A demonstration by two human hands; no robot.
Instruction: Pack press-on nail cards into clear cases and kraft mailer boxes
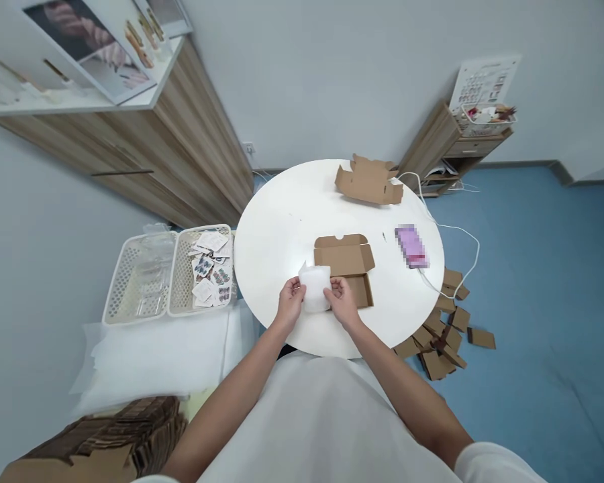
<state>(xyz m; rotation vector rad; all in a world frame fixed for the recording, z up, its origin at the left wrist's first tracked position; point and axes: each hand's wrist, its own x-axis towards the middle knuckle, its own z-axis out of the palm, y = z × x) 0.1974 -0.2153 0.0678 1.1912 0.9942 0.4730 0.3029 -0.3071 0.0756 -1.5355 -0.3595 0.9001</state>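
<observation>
White wrap (315, 290), one, soft-looking, squarish, pointed flap at upper left, opposite edges pinched by left hand (290, 300) and right hand (342, 302).

1. My top (327, 416): lt. grey-white, plain front, soft fabric w/ loose folds & faint shading.
2. R sleeve (493, 464): short, white, approx. same cloth as the front; hem goes round my arm, edge slightly curved.
3. L sleeve (155, 479): only a sliver in view, also white; rest cut off at btm.
4. My L forearm (231, 376) & R forearm (407, 389): bare, tapering twd. the wrists.
5. L hand (290, 305) & R hand (344, 303): bare too; nail details too sm. to tell.
</observation>
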